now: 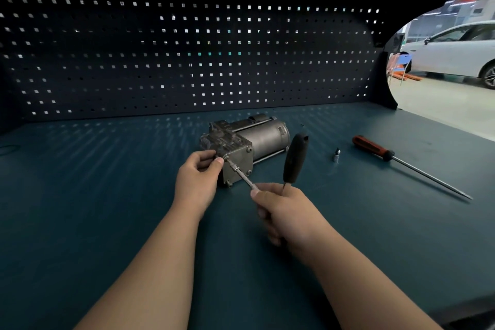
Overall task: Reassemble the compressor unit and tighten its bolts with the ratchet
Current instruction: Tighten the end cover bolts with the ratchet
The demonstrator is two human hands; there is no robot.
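Finds the compressor unit point(257, 139) mid bench point(107, 195), nearer the back edge, long side pointing back and right. Pinches its near left corner with the left hand point(197, 179), fingers curled. Wraps the right hand point(289, 214) tight round the ratchet point(295, 159), thin bar point(242, 175) slanting up-left onto 1 corner bolt point(226, 158). Seems to have open room to swing right, short of the small socket point(337, 155) and screwdriver point(375, 148).
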